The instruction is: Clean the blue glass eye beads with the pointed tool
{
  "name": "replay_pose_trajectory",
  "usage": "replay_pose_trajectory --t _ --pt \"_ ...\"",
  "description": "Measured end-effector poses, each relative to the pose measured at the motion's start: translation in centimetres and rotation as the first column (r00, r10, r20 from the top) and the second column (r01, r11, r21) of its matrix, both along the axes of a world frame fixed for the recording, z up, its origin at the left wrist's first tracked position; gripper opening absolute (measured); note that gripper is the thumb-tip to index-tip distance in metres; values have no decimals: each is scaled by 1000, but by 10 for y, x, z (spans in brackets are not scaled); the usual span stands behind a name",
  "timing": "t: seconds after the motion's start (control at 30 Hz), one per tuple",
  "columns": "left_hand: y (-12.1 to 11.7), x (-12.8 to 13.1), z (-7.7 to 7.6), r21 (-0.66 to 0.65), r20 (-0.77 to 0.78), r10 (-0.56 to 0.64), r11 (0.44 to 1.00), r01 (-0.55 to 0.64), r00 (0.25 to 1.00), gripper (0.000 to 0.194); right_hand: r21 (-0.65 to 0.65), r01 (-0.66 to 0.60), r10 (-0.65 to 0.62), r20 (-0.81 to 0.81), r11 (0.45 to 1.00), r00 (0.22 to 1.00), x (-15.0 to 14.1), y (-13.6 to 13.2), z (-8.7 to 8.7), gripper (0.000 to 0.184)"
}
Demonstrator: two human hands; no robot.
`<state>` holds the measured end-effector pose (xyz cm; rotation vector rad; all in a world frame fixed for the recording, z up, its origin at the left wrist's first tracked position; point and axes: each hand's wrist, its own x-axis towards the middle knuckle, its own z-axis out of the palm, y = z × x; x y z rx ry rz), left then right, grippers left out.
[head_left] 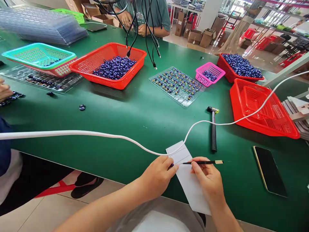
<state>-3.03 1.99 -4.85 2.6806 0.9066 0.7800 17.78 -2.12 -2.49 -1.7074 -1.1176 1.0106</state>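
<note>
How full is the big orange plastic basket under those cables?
Partly full: dark blue pieces heap inside the orange plastic basket, leaving some mesh bare.

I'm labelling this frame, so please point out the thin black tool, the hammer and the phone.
Thin black tool (pixel 210 162): head view, on its black shaft.
Hammer (pixel 213 132): head view, on its black grip.
Phone (pixel 270 171): head view, on its dark screen.

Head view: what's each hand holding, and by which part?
The right hand grips a slim black tool by the front of its shaft. The left hand pinches a small dark piece, mostly hidden; which part cannot be told.
</note>
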Motion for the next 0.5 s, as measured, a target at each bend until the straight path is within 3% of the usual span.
replay_pose_trajectory --t 0.37,0.5 --pt "0 1 0 -8 -48 -11 1000 11 999 31 -46 25 -20 97 999 995 0 1 -2 34" --pt "1 1 6 -46 -136 -65 997 59 989 24 -69 69 -58 144 995 988 17 -1 -23 30"
